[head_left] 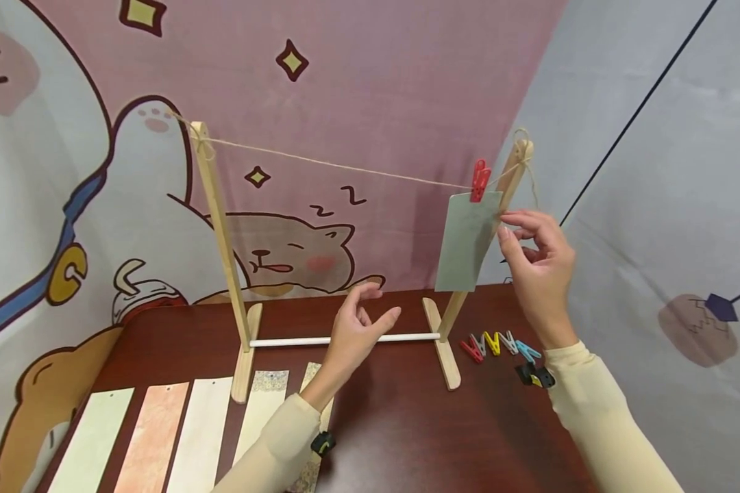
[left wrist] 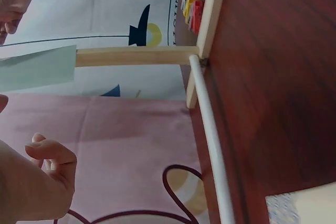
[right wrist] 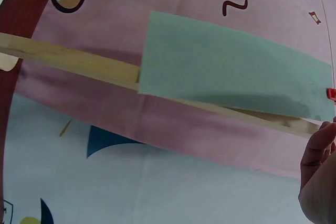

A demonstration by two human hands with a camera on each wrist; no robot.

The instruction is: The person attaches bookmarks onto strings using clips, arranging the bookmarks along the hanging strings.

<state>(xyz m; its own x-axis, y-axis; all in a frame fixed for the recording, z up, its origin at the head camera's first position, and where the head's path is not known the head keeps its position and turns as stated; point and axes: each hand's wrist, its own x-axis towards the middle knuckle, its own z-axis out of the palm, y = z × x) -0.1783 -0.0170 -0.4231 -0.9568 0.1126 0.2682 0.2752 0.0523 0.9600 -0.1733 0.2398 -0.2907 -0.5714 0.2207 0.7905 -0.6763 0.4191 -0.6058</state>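
A pale green paper card [head_left: 467, 243] hangs from a twine line [head_left: 339, 165] under a red clothespin [head_left: 480, 181], close to the right post of a wooden stand. Beside the card's right edge is my right hand [head_left: 539, 267], thumb and index finger a little apart. Whether a fingertip touches the card I cannot tell. My left hand [head_left: 356, 332] hovers in front of the stand's white crossbar [head_left: 407, 337], fingers loosely bent and holding nothing. In the left wrist view the left thumb and fingers [left wrist: 55, 156] show below the card [left wrist: 39, 66].
Several coloured clothespins [head_left: 493, 344] lie on the dark red table [head_left: 395, 438] beside the stand's right foot [head_left: 442, 346]. Strips of paper, among them a green one [head_left: 92, 438] and an orange one [head_left: 153, 438], lie at front left. The left post [head_left: 222, 239] holds the twine's other end.
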